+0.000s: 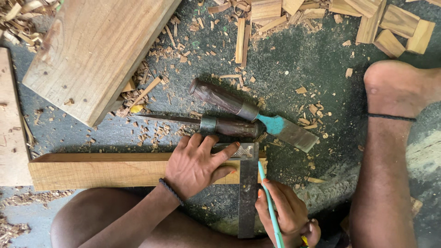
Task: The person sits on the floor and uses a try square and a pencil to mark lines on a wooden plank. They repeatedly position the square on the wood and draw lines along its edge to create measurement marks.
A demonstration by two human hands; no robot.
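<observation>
My left hand (197, 163) lies flat on a try square (248, 183), pressing its stock against the end of a long wooden strip (98, 172) that lies across the floor. The square's dark metal blade runs toward me over the strip's right end. A teal pencil (268, 202) is gripped in my right hand (285, 213), with its tip touching the strip beside the blade's right edge. Just beyond the strip lie two wood-handled chisels: a wide one with a teal collar (257, 115) and a narrower one (216, 125).
A thick wooden plank (92, 50) lies at the upper left and a board (11, 124) at the left edge. Offcut blocks (390, 27) and shavings litter the dark floor. My right leg and foot (395, 92) rest on the right, my left knee (92, 216) at the bottom.
</observation>
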